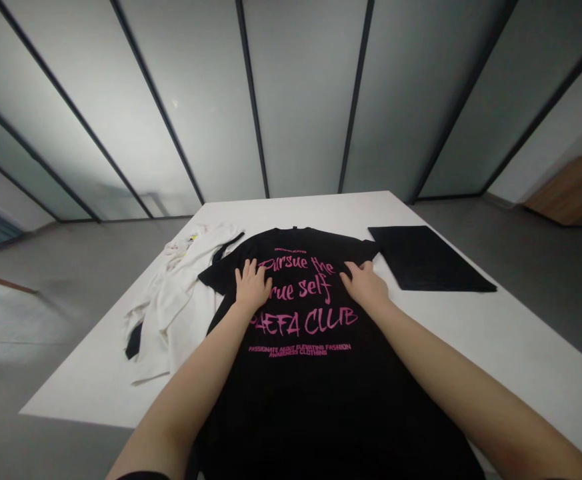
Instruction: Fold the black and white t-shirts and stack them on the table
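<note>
A black T-shirt (311, 393) with pink lettering is laid out front side up, its neckline at the far side and its lower part toward me. My left hand (253, 285) rests on the left chest area with fingers spread, covering part of the print. On the opposite side, my right hand (367, 285) touches the shirt near the right sleeve. Its fingers are slightly bent and apart, with no cloth visibly gripped. Both sleeves extend outward, the right one reaching the corner of a flat black rectangular panel (431, 259).
The white table (291, 210) carries a loose heap of white clothing (173, 300) on the left, with dark and yellow bits showing. Behind the table stands a frosted glass partition (301, 100) with dark frames. A wooden piece (575, 190) stands at far right.
</note>
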A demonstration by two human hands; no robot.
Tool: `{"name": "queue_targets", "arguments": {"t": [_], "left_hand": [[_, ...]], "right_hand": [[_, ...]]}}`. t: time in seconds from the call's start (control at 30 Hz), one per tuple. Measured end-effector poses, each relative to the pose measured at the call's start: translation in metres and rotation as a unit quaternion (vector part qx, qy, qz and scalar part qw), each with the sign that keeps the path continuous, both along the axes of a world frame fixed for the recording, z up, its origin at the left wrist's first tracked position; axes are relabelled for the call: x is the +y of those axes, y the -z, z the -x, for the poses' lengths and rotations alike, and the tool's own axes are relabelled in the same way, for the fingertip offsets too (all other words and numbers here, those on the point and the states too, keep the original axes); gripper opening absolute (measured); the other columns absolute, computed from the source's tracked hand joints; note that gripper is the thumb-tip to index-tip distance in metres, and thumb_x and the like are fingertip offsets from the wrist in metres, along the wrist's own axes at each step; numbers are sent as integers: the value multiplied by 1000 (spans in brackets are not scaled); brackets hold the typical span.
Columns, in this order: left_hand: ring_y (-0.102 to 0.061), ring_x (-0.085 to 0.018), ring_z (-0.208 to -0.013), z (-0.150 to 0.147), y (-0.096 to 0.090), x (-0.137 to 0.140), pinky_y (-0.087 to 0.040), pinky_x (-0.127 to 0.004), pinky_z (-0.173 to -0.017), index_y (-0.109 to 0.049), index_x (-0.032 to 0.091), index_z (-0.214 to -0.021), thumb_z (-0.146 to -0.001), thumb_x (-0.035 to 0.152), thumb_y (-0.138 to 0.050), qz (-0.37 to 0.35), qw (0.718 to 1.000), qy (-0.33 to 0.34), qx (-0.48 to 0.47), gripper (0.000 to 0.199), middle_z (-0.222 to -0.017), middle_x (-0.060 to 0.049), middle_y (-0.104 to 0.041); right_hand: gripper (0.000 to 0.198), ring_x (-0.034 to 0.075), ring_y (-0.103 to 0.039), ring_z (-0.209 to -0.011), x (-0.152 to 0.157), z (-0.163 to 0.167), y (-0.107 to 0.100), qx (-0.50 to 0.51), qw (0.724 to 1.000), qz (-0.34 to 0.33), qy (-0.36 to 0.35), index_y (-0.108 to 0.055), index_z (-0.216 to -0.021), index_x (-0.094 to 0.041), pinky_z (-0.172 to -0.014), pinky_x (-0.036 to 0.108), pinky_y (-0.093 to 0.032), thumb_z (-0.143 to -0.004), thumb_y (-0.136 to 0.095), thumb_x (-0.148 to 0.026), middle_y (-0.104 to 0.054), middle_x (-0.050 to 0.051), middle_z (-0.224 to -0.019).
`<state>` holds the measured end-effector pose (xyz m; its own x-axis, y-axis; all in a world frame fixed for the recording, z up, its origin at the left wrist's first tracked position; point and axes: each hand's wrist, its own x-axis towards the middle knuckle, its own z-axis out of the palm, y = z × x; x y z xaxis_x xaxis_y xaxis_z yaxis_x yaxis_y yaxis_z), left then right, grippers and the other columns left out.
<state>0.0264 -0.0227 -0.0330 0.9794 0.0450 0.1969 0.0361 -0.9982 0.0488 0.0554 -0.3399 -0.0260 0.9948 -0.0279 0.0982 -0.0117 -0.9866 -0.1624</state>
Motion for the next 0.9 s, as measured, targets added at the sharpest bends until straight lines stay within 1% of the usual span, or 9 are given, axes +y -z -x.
{"name": "queue_targets", "arguments": {"t": [0.2,0.3,0.43,0.57,0.67,0.73,0.8,0.87,0.9], "left_hand": [[-35,-39,-161,38,4,-8,-29,-62,-130,-58,20,-154,-107,44,-46,18,999,10,25,54,-170,-16,-46],[-36,-43,-160,65,5,-15,-31,-67,-127,-53,22,-160,-109,49,-42,12,999,1,47,59,-172,-17,-42],[-33,-49,-159,105,0,-32,-33,-77,-120,-45,24,-167,-108,57,-40,-29,996,7,86,68,-175,-20,-36],[-36,-54,-156,134,-18,-46,-45,-77,-108,-42,25,-169,-105,60,-44,-62,986,10,154,73,-174,-24,-35],[-54,-54,-142,146,-41,-45,-57,-66,-95,-53,27,-161,-100,67,-49,-32,973,27,227,73,-164,-26,-49],[-69,-50,-121,147,-57,-37,-58,-61,-90,-68,27,-145,-97,76,-45,5,960,63,271,73,-143,-27,-65],[-76,-46,-104,141,-69,-23,-58,-59,-88,-77,28,-127,-95,82,-38,38,950,102,292,74,-119,-24,-76],[-77,-43,-99,124,-78,-5,-57,-55,-87,-78,29,-117,-97,81,-36,60,952,115,278,70,-106,-18,-79],[-77,-42,-99,111,-80,6,-57,-53,-87,-78,29,-117,-98,78,-37,66,957,108,261,66,-105,-16,-80]], "right_hand": [[57,31,-73,-97,-14,25,-1,16,999,41,-7,-54,-158,-28,-80,42,-58,-110,-40,-56,-55,18,-132],[64,34,-73,-104,-26,39,1,28,998,47,-10,-52,-161,-25,-83,44,-58,-109,-38,-62,-55,21,-135],[79,38,-74,-109,-42,53,-1,68,997,43,5,-46,-165,-21,-88,48,-58,-105,-39,-72,-53,25,-141],[91,41,-73,-114,-55,55,-13,132,990,43,-1,-42,-167,-22,-91,49,-57,-98,-45,-80,-55,27,-144],[95,42,-75,-110,-68,51,-26,210,976,38,-39,-45,-165,-24,-89,49,-57,-90,-62,-79,-69,23,-131],[87,41,-76,-106,-78,45,-36,253,964,26,-74,-58,-154,-26,-88,48,-57,-84,-72,-75,-77,18,-117],[67,41,-76,-100,-85,38,-48,268,959,28,-83,-75,-128,-27,-87,51,-57,-84,-70,-77,-80,15,-106],[62,42,-76,-96,-89,27,-58,259,963,41,-55,-80,-101,-26,-85,55,-57,-88,-59,-83,-79,16,-98],[64,42,-75,-95,-89,21,-63,245,968,45,-33,-80,-96,-25,-84,55,-57,-91,-54,-84,-79,16,-96]]}}
